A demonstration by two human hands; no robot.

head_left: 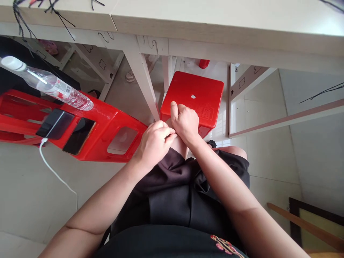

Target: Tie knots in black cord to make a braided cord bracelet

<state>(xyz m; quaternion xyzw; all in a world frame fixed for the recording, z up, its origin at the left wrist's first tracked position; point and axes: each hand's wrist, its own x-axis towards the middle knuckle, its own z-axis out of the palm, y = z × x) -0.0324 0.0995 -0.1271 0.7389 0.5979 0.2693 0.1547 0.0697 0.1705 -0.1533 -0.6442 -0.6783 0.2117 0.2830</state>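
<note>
My left hand [154, 141] and my right hand [185, 122] meet over my knees, just above my lap in black shorts [174, 193]. Both hands are closed, fingers curled and pressed together where they touch. Whatever sits between the fingers is hidden or too small to name. Right behind the hands stands a red plastic stool [195, 95] with a small hole in its seat, under the edge of a pale table [215, 32].
A second red stool [107, 125] lies on its side at left, carrying a clear water bottle [51, 86], a phone [79, 135] and a dark charger block [55, 123] with a white cable [53, 172]. Black cables [59, 16] lie on the table. White table legs [142, 79] stand close ahead.
</note>
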